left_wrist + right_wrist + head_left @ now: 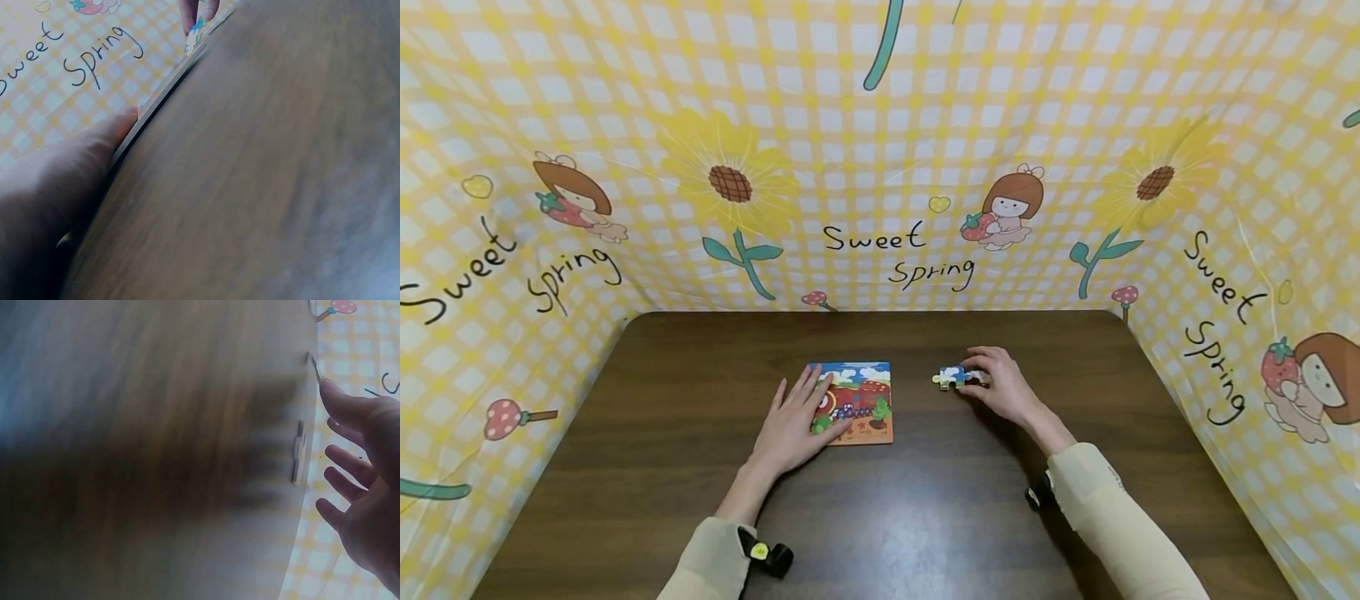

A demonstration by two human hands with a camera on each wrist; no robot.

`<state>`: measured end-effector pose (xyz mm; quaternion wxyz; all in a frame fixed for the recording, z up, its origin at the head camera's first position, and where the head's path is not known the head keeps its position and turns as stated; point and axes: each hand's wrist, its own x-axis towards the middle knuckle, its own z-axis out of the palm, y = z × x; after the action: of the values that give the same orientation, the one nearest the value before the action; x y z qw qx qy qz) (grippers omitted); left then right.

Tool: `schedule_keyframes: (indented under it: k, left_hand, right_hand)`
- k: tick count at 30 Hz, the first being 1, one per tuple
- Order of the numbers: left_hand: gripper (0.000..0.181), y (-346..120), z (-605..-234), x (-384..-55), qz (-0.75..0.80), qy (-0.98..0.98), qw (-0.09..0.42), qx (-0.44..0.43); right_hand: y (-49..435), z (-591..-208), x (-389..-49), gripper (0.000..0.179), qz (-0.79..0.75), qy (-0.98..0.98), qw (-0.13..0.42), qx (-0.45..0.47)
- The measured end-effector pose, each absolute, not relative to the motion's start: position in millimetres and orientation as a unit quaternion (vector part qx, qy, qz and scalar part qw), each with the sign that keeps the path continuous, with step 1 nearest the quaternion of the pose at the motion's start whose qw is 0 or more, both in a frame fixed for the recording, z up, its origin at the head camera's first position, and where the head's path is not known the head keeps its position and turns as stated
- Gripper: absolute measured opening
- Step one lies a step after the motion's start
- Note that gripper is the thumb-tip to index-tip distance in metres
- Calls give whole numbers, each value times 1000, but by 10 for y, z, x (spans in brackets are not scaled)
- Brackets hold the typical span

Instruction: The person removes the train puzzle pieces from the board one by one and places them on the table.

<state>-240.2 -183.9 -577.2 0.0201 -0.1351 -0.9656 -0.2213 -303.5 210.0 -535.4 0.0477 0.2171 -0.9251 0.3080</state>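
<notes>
A square picture puzzle board (871, 408) with a red and blue farm-like scene lies on the table left of centre. My left hand (792, 422) rests across its left side with fingers extended, covering part of the picture. In the left wrist view, the board's edge (159, 97) runs along beside the thumb. To the right, my right hand (1002, 387) pinches a small blue and white puzzle piece (951, 377) between thumb and fingers. The right wrist view shows a thin tilted piece (314, 367) at the thumb tip, and loose pieces (299, 453) under the other fingers.
The dark wooden table (917, 517) has rounded back corners. Yellow checked cloth (865, 150) printed with flowers and "Sweet Spring" surrounds it at the back and both sides. Black wrist cameras (767, 554) sit at both cuffs.
</notes>
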Motion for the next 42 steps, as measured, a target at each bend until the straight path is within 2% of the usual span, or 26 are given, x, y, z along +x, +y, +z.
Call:
schedule_keyframes:
  k: [11,18,21,24,25,31,36,42]
  left_hand:
    - [97,-1838,-5770,-2400,-219,-966,24,-134]
    - [98,-1833,-5781,-2407,-215,-967,22,-135]
    - [98,-1835,-5774,-2405,-215,-967,21,-134]
    - [100,-1837,-5763,-2399,-216,-967,18,-132]
    - [101,-1836,-5759,-2397,-216,-967,17,-132]
    - [101,-1848,-5740,-2385,-227,-965,8,-128]
    - [96,-1922,-5692,-2377,-262,-956,-3,-128]
    - [95,-2072,-5673,-2364,-251,-960,-8,-127]
  right_hand:
    - [2160,-5441,-3064,37,290,-933,25,213]
    - [2156,-5433,-3091,42,299,-926,36,228]
    - [2254,-5722,-3295,50,313,-916,53,244]
    - [2242,-5850,-3389,55,329,-908,65,252]
    - [2205,-5841,-3391,56,336,-906,61,251]
    - [1692,-5211,-3060,59,368,-903,1,219]
    - [1429,-5140,-3035,62,394,-891,-36,221]
    - [1148,-5141,-3027,58,425,-876,-45,225]
